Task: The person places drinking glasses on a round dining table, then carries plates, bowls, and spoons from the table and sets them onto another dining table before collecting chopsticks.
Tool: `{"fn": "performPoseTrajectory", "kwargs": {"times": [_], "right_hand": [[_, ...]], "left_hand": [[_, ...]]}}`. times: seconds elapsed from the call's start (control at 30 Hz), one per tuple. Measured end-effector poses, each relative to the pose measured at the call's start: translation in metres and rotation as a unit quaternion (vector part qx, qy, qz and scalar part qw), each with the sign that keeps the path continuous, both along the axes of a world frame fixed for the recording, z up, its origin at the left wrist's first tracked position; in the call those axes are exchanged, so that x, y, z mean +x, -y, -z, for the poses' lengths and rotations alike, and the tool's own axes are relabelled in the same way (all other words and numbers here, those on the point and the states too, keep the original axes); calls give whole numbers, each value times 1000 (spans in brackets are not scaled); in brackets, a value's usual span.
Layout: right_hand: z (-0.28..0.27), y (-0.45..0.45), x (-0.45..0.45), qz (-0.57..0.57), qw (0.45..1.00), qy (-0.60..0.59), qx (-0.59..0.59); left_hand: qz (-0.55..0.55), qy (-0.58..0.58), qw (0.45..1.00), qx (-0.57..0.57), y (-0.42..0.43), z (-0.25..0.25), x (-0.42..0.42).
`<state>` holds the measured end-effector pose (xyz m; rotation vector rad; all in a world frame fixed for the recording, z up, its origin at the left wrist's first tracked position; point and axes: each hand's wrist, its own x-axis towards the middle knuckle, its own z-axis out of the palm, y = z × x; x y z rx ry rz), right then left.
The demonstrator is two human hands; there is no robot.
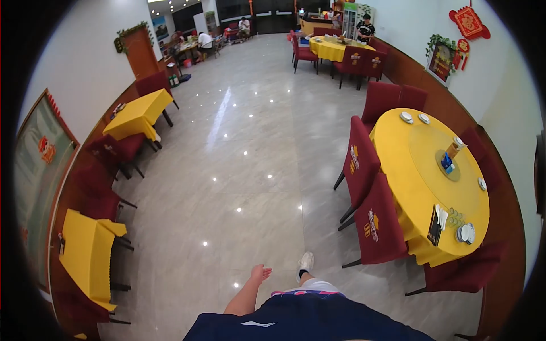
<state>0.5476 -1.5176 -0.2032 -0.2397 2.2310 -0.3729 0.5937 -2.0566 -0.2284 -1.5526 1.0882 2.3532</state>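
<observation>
My left hand hangs low in front of my body, over the bare floor, with its fingers apart and nothing in it. It touches nothing. My right hand is out of view. One white shoe is stepping forward below me. To the right, the closest furniture is a maroon-covered chair beside a round table with a yellow cloth. On that table are stacked white dishes, small glasses, a black menu-like card and a blue packet on the glass turntable.
Shiny grey tiles run down the middle. Along the left wall stand small yellow-covered tables with maroon chairs. Further off, another round table has a person beside it. Other people sit at the far left.
</observation>
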Motion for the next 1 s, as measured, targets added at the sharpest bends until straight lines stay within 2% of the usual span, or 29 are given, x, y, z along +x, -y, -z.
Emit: {"fn": "performPoseTrajectory", "kwargs": {"times": [0.1, 0.17, 0.2, 0.23, 0.27, 0.3, 0.33, 0.37, 0.4, 0.47, 0.53, 0.57, 0.6, 0.63, 0.67, 0.7, 0.73, 0.8, 0.83, 0.93, 1.0], "right_hand": [[0, 21, -33, -45, 999, -16, 20], [2, 38, -64, -75, 996, -37, 33], [8, 48, -84, -82, 994, -54, 37], [14, 59, -105, -81, 994, -70, 35], [23, 69, -127, -60, 994, -84, 27], [53, 75, -150, 35, 996, -82, -21], [80, 82, -173, 127, 985, -84, -76], [72, 95, -192, 172, 978, -107, -60], [63, 111, -223, 215, 967, -131, -44], [69, 126, -275, 248, 943, -203, -89], [84, 136, -332, 248, 960, -104, -82], [53, 151, -358, 222, 970, -95, -28], [52, 164, -383, 227, 968, -90, -58], [53, 174, -410, 232, 964, -90, -88], [29, 189, -433, 226, 963, -96, -110], [-5, 213, -451, 219, 961, -105, -134], [-8, 231, -470, 224, 959, -109, -136], [-14, 261, -498, 217, 949, -84, -213], [-15, 276, -507, 223, 948, -83, -212], [5, 307, -516, 232, 951, -33, -201], [60, 312, -506, 251, 944, -1, -215]], "left_hand": [[13, -26, 999, -40, 9, -30, -70], [84, 16, 989, -121, 7, -51, -102], [91, 20, 988, -123, 10, -54, -115], [163, 39, 970, -177, 13, -57, -124], [234, 60, 943, -228, 16, -56, -126], [240, 67, 941, -228, 26, -43, -124], [268, 85, 941, -186, 42, -19, -119], [294, 100, 939, -146, 54, -8, -126], [296, 102, 938, -150, 57, -13, -137], [247, 127, 953, -125, 63, -34, -135], [221, 144, 953, -147, 64, -49, -135], [194, 125, 956, -182, 62, -54, -130], [168, 102, 956, -216, 60, -57, -126], [345, 95, 879, -316, 70, -33, -118], [520, 105, 716, -454, 80, -10, -111], [604, 100, 551, -567, 89, 12, -104], [597, 85, 565, -563, 88, 9, -111], [538, 91, 681, -489, 91, -5, -142], [517, 96, 714, -463, 95, -9, -160], [514, 83, 737, -431, 120, -10, -211], [535, 58, 726, -428, 144, -10, -249]]}}
